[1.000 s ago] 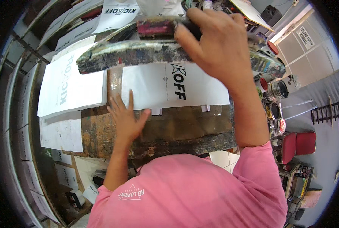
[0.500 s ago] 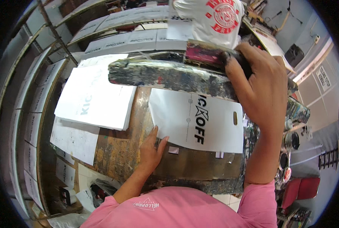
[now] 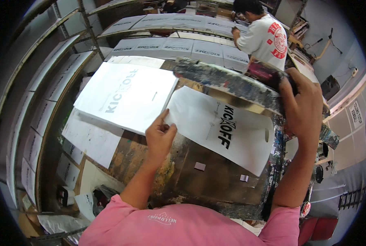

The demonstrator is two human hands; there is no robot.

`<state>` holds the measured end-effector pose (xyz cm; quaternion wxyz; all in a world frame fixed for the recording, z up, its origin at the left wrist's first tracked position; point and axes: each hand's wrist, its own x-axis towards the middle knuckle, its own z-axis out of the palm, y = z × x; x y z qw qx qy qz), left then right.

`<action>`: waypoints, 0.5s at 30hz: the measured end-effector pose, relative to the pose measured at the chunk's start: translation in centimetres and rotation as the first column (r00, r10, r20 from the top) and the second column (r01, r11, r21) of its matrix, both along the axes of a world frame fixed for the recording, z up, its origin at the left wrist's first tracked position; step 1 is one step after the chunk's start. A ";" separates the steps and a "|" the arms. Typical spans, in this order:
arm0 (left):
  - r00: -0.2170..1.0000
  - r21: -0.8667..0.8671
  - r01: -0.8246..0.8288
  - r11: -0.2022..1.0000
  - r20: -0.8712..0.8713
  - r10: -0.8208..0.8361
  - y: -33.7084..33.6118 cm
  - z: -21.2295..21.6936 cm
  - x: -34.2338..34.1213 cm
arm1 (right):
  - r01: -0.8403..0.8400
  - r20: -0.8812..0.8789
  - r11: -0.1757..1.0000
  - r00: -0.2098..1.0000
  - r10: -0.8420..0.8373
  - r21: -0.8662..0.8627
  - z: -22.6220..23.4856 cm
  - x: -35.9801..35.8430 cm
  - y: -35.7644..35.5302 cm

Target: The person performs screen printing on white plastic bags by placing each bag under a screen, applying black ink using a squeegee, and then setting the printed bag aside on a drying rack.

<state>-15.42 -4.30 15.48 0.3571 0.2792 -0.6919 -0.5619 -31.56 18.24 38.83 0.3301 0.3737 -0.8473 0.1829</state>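
A flat white bag (image 3: pixel 199 117) with bold black lettering and a handle slot lies on the stained worktable, its left end slightly lifted. My left hand (image 3: pixel 158 137) pinches the bag's left edge between thumb and finger. Beyond the bag, the raised, ink-crusted printing frame (image 3: pixel 228 84) runs across. My right hand (image 3: pixel 304 106) is closed at the frame's right end, around a squeegee (image 3: pixel 265 73) with pink and dark ink stains; its fingertips are partly hidden. Two small pale tabs, a near one (image 3: pixel 199 166) among them, sit on the brown board.
A stack of white printed sheets (image 3: pixel 125 94) stands left of the bag. Racks (image 3: pixel 54 102) of printed white bags line the left and far sides. Another person (image 3: pixel 265 37) in a white shirt works at the far right. Ink tins (image 3: pixel 316 174) stand beside the table's right edge.
My left hand has taken the bag's left edge and drawn the bag askew over the board. The frame and my right hand have shifted away, uncovering more of the bag.
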 end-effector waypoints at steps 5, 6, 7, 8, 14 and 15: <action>0.999 0.034 -0.049 0.998 0.004 0.049 -8.8 -0.7 3.0 | 0.026 -0.079 0.999 0.997 -0.025 0.023 -1.0 0.2 -0.3; 0.998 0.004 -0.063 0.998 -0.022 0.063 -11.1 -1.2 3.2 | 0.019 -0.066 1.000 0.998 -0.018 0.012 -1.1 0.1 0.2; 0.999 0.016 -0.047 0.999 0.009 0.047 -13.6 -1.2 3.6 | 0.016 -0.055 1.000 0.998 -0.015 0.012 -1.1 0.3 0.2; 0.999 0.030 -0.032 0.999 0.040 0.031 -16.2 -1.3 4.1 | 0.013 -0.043 1.000 0.999 -0.012 0.013 -1.2 0.4 0.1; 0.983 0.061 -0.032 0.998 0.180 0.020 -31.4 -0.8 5.5 | 0.054 -0.057 0.999 0.997 -0.054 0.004 -1.2 0.3 -0.4; 0.952 0.016 -0.033 0.999 0.304 0.027 -33.4 -0.5 5.4 | 0.010 -0.061 1.000 0.998 -0.009 0.028 -0.9 0.0 -0.1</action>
